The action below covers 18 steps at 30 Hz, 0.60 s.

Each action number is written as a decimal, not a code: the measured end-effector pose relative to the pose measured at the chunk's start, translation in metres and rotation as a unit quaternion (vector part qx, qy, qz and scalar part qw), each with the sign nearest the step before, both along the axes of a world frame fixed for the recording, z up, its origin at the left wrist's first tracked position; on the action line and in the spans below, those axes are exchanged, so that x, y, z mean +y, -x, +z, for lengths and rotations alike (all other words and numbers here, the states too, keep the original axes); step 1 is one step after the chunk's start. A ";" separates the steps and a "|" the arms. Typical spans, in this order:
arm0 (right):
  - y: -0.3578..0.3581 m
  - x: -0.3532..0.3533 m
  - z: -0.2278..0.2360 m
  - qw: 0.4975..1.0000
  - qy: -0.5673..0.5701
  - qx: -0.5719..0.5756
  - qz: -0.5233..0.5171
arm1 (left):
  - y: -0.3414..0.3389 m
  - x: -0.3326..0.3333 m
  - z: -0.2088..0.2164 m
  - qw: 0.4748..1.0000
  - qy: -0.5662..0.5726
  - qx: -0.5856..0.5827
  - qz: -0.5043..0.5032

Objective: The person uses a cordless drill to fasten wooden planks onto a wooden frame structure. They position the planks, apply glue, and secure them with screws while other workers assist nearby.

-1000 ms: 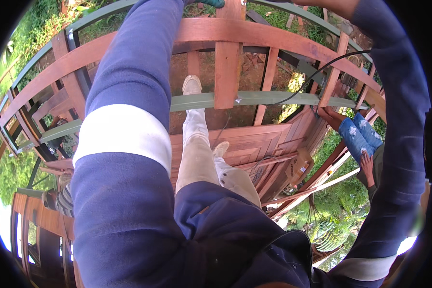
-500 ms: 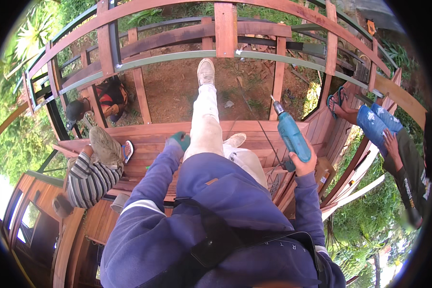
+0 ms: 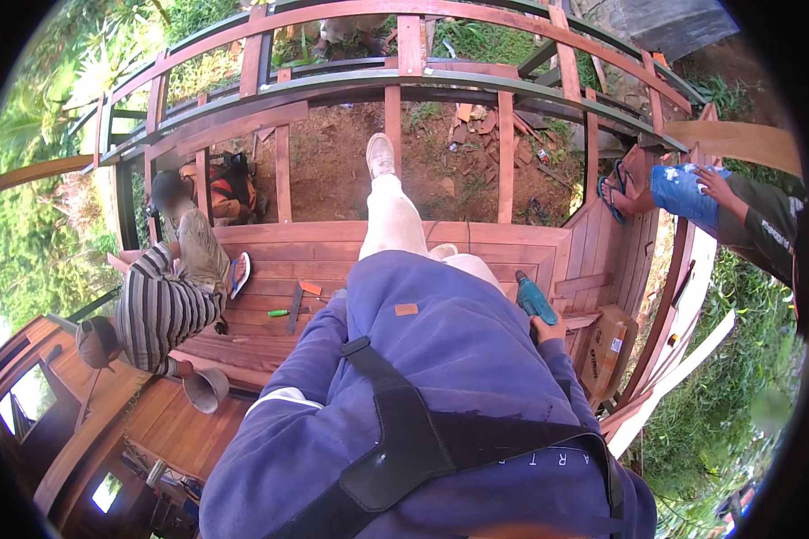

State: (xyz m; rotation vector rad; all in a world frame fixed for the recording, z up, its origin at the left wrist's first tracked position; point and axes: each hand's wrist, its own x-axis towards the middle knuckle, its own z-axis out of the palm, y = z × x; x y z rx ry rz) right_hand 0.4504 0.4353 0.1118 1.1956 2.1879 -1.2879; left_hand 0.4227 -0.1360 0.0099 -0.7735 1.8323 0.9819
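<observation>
Power drill, teal-bodied, sits in my right hand, out beside my right hip with its nose pointing ahead and away from me. My fingers look wrapped around its handle, though the thumb and trigger finger are hard to make out. I'd expect it to feel solid and nose-heavy, its shell hard and not delicate; the handle is the place to hold it, with fingers clear of the chuck. The lower handle is hidden, and I can't make out a bit at the tip.

My left hand is lost behind the front of my blue sweatshirt, so I cannot tell whether it is spread, closed or holding anything.

Just right of my right hand stands a cardboard box. Ahead of my left sleeve, on the timber decking, lie a grey metal blade, a small orange piece and a green-handled tool, too small to identify surely.

Farther left of that hand crouches a co-worker in stripes; well right of the drill, a person in denim shorts is cut off by the rim. Beyond both hands curves a timber rail.
</observation>
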 end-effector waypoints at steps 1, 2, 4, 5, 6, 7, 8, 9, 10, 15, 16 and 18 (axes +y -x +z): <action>-0.010 0.004 0.002 0.999 -0.029 0.000 0.038 | -0.005 -0.002 -0.001 1.000 0.001 0.008 -0.008; -0.018 0.006 0.006 0.996 -0.058 -0.001 0.074 | -0.011 -0.006 -0.002 1.000 0.001 0.016 -0.020; -0.032 0.007 0.021 0.992 -0.051 -0.034 0.114 | -0.018 -0.016 -0.004 0.998 -0.003 0.041 -0.057; -0.035 0.005 0.030 0.990 -0.044 -0.042 0.126 | -0.019 -0.023 -0.004 0.995 -0.006 0.055 -0.078; -0.039 0.000 0.039 0.985 -0.066 -0.063 0.149 | -0.020 -0.031 -0.003 0.994 -0.005 0.067 -0.091; -0.042 -0.006 0.047 0.979 -0.084 -0.079 0.165 | -0.019 -0.039 -0.001 0.993 0.006 0.072 -0.096; -0.043 -0.014 0.053 0.973 -0.104 -0.100 0.180 | -0.014 -0.048 0.002 0.992 0.026 0.067 -0.103; -0.045 -0.022 0.060 0.970 -0.123 -0.106 0.183 | -0.009 -0.056 0.007 0.993 0.059 0.066 -0.082; -0.046 -0.034 0.062 0.970 -0.109 -0.116 0.184 | -0.002 -0.065 0.013 0.992 0.096 0.058 -0.065; -0.067 -0.095 0.060 0.988 -0.106 -0.090 0.060 | 0.071 -0.103 0.033 0.997 -0.032 0.001 0.065; -0.073 -0.109 0.056 0.988 -0.110 -0.109 0.020 | 0.077 -0.109 0.035 0.995 -0.043 0.052 0.068; -0.083 -0.134 0.047 0.989 -0.102 -0.105 -0.007 | 0.098 -0.125 0.035 0.994 -0.089 0.055 0.017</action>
